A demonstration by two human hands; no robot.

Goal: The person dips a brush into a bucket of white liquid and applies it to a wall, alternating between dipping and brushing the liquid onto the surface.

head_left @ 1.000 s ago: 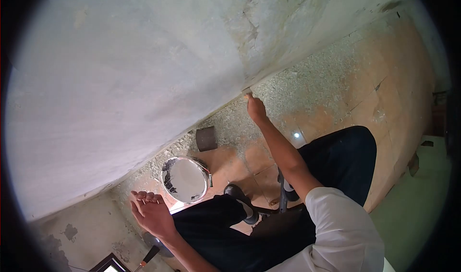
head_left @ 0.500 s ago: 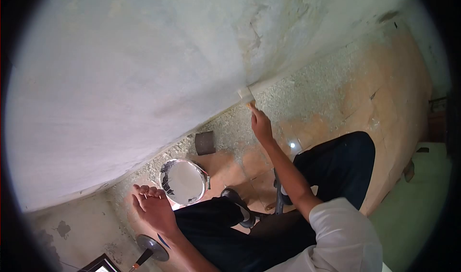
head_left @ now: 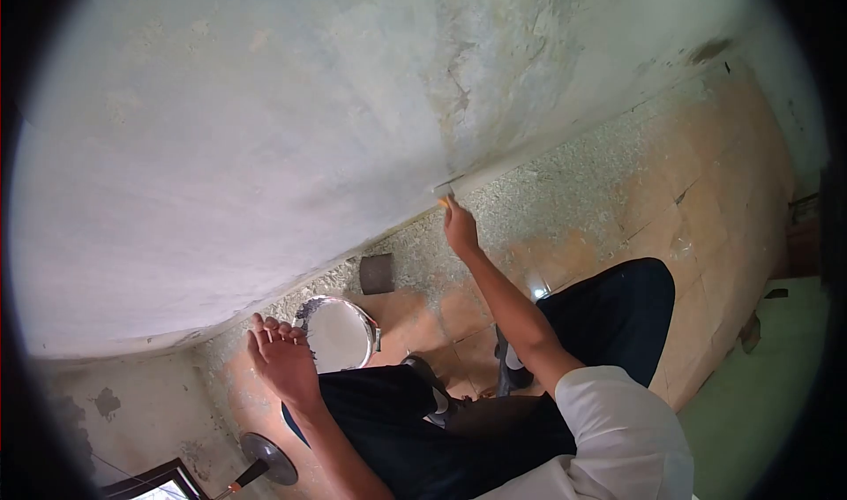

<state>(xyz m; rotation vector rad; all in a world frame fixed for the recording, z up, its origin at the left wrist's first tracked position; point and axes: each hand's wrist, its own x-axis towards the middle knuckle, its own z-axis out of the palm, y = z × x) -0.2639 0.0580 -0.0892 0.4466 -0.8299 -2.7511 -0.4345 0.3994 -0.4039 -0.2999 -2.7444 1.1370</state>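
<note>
My right hand (head_left: 460, 228) grips a putty knife (head_left: 444, 195) by its yellowish handle. The knife's blade is at the foot of the pale, patchy wall (head_left: 256, 156), just above the scrap-covered floor. With nothing in it, my left hand (head_left: 287, 363) hovers palm up, its fingers apart and slightly bent. Beside that hand stands a round bucket (head_left: 371, 325) of whitish paint or filler, its rim smeared. A dark, curved rectangular piece (head_left: 377, 273), possibly sandpaper, lies between the bucket and the wall.
Pale flakes (head_left: 547, 187) cover the tiled floor (head_left: 697, 200) along the wall. A round dark disc (head_left: 281, 461) with a black-handled tool (head_left: 250, 475) lies at lower left, near a dark-framed object (head_left: 168, 481). My bent knees (head_left: 618, 315) are close to the bucket.
My right hand with the putty knife has moved left and slightly down along the wall base. My left hand stays raised by the bucket; the view has shifted slightly.
</note>
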